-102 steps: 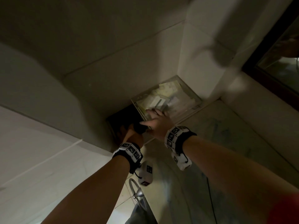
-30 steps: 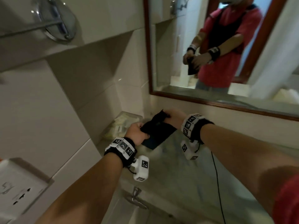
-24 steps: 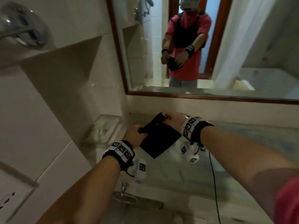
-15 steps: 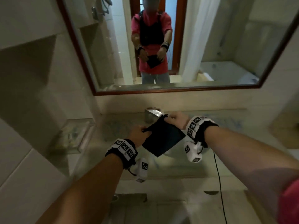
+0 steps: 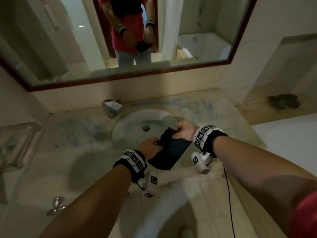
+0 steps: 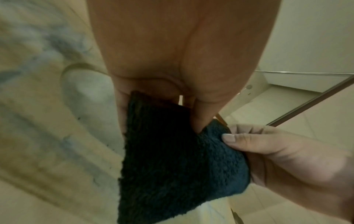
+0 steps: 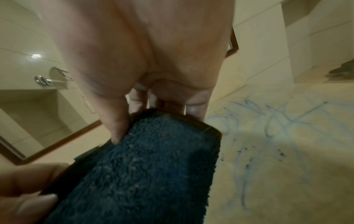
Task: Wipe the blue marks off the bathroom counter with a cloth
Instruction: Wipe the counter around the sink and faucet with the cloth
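A dark blue terry cloth (image 5: 169,151) hangs over the front of the sink, held by both hands. My left hand (image 5: 151,145) pinches its left edge; my right hand (image 5: 184,132) pinches the upper right corner. In the left wrist view the cloth (image 6: 172,159) hangs below my thumb with the other hand's fingers (image 6: 249,142) on it. The right wrist view shows the cloth (image 7: 143,166) under my thumb. Blue marks (image 5: 197,109) cover the beige counter (image 5: 231,134) right of the sink, and more blue marks (image 5: 80,131) lie to its left. They show clearly as scribbles (image 7: 277,125).
A round white sink (image 5: 140,124) sits in the counter with a chrome tap (image 5: 111,107) behind it. A mirror (image 5: 120,40) hangs on the back wall. A clear tray (image 5: 18,143) stands at far left, a dark clump (image 5: 283,101) on the right ledge.
The view has swung from the left wall and tray down to the sink. Both hands carried the cloth from the tray corner to above the sink's front edge.
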